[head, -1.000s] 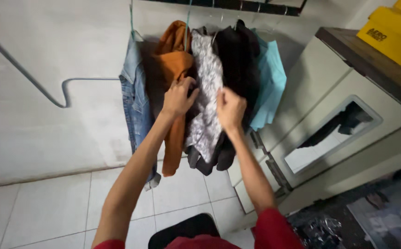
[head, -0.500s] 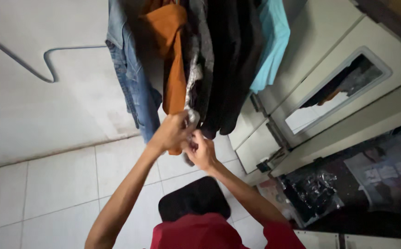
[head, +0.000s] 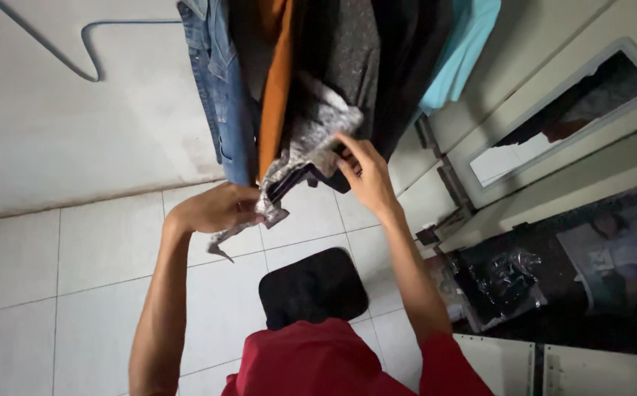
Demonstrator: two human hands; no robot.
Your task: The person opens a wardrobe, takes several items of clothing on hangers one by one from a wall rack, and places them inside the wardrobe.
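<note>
- Patterned grey garment (head: 311, 143): speckled black-and-white fabric, hanging, lower hem bunched.
- Left hand (head: 212, 209): fingers closed on the hem.
- Right hand (head: 366, 176): fingertips pinching the garment's edge.

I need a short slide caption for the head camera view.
Both hands, left hand and right hand, grip the hem of a hanging grey patterned garment.
</note>
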